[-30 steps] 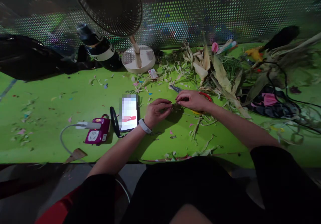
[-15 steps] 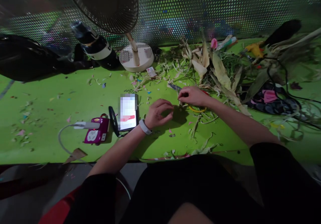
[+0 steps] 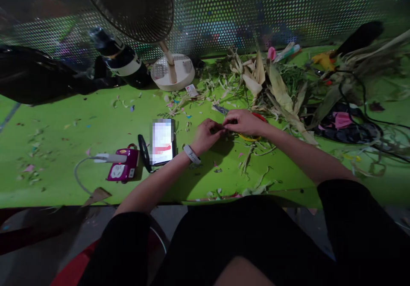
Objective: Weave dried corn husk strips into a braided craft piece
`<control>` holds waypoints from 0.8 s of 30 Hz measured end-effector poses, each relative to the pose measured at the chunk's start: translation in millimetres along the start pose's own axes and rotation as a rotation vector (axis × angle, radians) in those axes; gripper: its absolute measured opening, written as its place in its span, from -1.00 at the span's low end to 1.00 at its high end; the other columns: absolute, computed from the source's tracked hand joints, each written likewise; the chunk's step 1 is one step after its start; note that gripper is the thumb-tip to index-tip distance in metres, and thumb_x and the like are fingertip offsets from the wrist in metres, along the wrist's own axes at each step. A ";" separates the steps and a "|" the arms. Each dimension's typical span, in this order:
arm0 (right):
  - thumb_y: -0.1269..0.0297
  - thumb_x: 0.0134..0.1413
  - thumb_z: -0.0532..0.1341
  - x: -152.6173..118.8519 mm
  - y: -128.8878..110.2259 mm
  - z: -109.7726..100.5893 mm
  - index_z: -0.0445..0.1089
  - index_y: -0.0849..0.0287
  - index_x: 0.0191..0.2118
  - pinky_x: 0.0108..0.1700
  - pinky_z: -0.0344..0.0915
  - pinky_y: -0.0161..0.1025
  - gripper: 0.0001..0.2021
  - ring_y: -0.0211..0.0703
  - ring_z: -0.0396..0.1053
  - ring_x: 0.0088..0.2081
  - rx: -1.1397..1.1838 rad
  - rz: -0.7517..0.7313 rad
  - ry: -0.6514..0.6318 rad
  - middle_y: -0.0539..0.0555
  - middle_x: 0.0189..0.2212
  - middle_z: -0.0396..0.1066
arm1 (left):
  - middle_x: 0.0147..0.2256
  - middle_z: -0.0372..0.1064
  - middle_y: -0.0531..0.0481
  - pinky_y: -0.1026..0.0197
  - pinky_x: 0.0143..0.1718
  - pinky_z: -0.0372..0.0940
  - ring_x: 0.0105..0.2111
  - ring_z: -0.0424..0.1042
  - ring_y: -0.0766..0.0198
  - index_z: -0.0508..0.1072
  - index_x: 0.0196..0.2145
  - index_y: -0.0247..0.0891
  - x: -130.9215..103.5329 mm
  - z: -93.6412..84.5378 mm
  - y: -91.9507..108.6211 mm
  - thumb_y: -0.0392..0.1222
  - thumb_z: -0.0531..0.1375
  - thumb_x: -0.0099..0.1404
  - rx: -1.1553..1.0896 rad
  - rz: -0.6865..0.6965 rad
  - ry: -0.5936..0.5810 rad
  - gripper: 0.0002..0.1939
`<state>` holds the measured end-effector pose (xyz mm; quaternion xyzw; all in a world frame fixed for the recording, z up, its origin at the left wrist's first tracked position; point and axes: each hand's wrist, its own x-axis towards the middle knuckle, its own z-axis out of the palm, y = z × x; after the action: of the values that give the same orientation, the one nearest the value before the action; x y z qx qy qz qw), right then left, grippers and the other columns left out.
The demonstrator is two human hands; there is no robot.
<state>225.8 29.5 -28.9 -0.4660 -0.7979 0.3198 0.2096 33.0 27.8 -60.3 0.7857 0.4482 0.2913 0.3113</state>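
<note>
The tall fan point(image 3: 128, 4) is running off the top edge, and the black bag point(image 3: 32, 74) is running off the left, so you are seeing only part of each. The upper part of the screen on the phone point(image 3: 162, 140) is showing as blurred blocks. Your right hand point(image 3: 241, 121) is covering the middle of the scissors point(image 3: 251, 139), leaving the red and yellow handle loops and the dark blade showing.

The fingers of your left hand point(image 3: 208, 136) are pinching narrowly, their tips meeting those of your right hand just over the bench point(image 3: 198, 183). The fingers of your right hand are also pressing narrowly together, above the scissors. If a small scrap is sitting between the tips, it is too small and dark for you to make out.

The green bench is spreading under everything, and a perforated panel point(image 3: 224, 25) is standing along its far side. Dry husks point(image 3: 280, 89) are heaping up beyond your right forearm, near a dark, tangled cable point(image 3: 363, 89). The dark bottle point(image 3: 128, 66) is leaning beside the round base of the fan. The purple socket block point(image 3: 123, 166) is lying left of the phone, with a white plug in it. Small scraps point(image 3: 30, 167) are littering the bench.
</note>
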 end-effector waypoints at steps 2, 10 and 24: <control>0.38 0.01 0.21 -0.5 -0.9 0.6 0.52 0.24 -0.33 -0.29 0.16 -0.29 -0.86 -0.25 0.33 -0.35 -0.005 0.000 -0.005 0.05 -0.38 0.44 | -0.45 0.37 0.03 0.23 -0.37 0.28 -0.41 0.36 0.31 0.50 -0.46 -0.27 -0.8 2.9 -1.4 -0.18 0.34 0.10 -0.027 -0.014 0.016 -0.88; 0.20 -0.12 0.33 -12.8 -2.8 -12.5 0.43 0.20 -0.30 -0.22 0.16 -0.14 -0.76 0.01 0.28 -0.24 -0.381 -0.051 -0.110 0.18 -0.27 0.39 | -0.47 0.37 0.03 0.23 -0.37 0.27 -0.42 0.34 0.32 0.49 -0.47 -0.27 -5.2 6.2 -2.0 -0.23 0.31 0.13 -0.152 -0.042 0.049 -0.91; 0.28 0.18 0.15 -60.8 18.1 -21.0 0.46 0.14 -0.39 -0.12 0.13 -0.07 -0.82 -0.03 0.28 -0.20 -0.336 -0.268 -0.025 0.15 -0.28 0.39 | -0.46 0.34 0.04 0.24 -0.37 0.29 -0.42 0.33 0.33 0.44 -0.46 -0.26 -12.4 0.2 -1.2 -0.24 0.26 0.18 -0.198 0.019 0.111 -0.90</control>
<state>279.2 -10.7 -29.0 -0.3801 -0.8974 0.1574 0.1596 27.2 17.2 -63.6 0.7379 0.4265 0.3802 0.3592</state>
